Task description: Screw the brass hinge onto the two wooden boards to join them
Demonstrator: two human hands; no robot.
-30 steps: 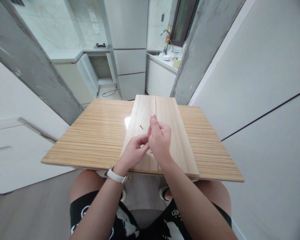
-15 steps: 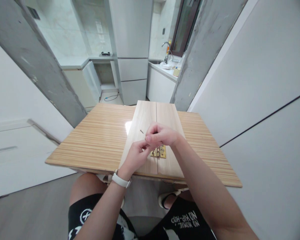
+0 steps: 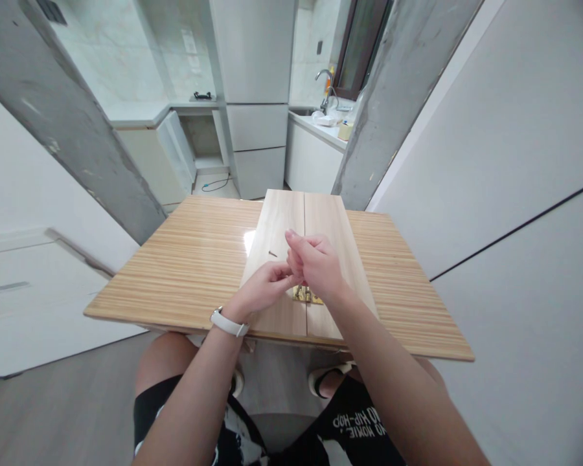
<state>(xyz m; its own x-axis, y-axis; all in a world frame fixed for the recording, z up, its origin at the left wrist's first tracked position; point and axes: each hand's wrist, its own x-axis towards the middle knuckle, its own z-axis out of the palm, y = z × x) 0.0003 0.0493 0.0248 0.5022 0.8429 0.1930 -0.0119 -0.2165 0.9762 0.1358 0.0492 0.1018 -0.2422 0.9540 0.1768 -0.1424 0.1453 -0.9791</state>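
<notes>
While both hands are brought together above the middle of the striped wooden counter (image 3: pixel 184 259), two pale boards (image 3: pixel 291 226) are seen lying side by side on it, their long edges touching along a straight seam. A brass hinge (image 3: pixel 307 296) is laid across that seam near the front edge, and most of it is hidden beneath the hands. The right hand (image 3: pixel 315 265) is held over the hinge with its fingers curled inward and the fingertips pinched close; whether anything is caught in that narrow grip cannot be told. The left hand (image 3: pixel 262 291), with a white watch (image 3: pixel 228 322) worn at the wrist, is turned toward the right one, and its thumb and forefinger are closed together against the right hand's fingers; what is held there, if anything, is too small to be made out. A single dark screw (image 3: pixel 273 254) is left lying loose on the left board, just beyond the hands and apart from them. Behind the counter a kitchen with a sink tap (image 3: pixel 326 84) is visible between two grey pillars.
</notes>
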